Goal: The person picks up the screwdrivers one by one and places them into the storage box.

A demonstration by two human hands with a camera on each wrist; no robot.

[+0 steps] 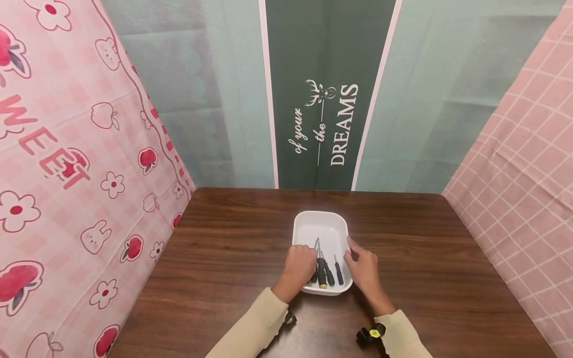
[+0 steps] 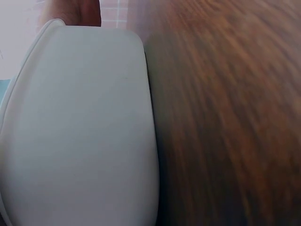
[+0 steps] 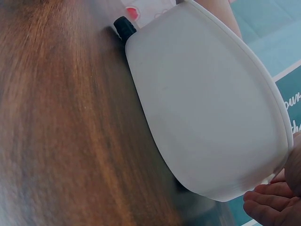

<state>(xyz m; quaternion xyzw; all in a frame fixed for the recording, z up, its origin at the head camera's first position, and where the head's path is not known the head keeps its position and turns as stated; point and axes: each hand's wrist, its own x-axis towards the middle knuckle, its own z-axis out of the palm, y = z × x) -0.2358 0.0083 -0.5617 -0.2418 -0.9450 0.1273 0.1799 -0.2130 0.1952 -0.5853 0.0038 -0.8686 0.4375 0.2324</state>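
Observation:
A white plastic tray (image 1: 315, 226) stands on the brown wooden table. Several screwdrivers with dark handles lie inside its near half, among them one with a yellow end (image 1: 322, 273) and a shorter one (image 1: 338, 272) by the right wall. My left hand (image 1: 299, 266) reaches over the left rim, fingers curled down beside the handles; its fingertips are hidden, and whether they hold a screwdriver or the rim is unclear. At the right rim, my right hand (image 1: 363, 268) pinches the wall between thumb and fingers (image 3: 268, 202). The left wrist view shows mainly the tray's outer wall (image 2: 84, 127).
Wood-grain tabletop (image 1: 224, 258) surrounds the tray. A green curtain with white lettering (image 1: 324, 99) hangs behind. Pink patterned cloths hang at the left (image 1: 89, 199) and right (image 1: 528, 174). Dark wrist cameras are strapped below both cuffs, the right one (image 1: 370, 334) with a yellow mark.

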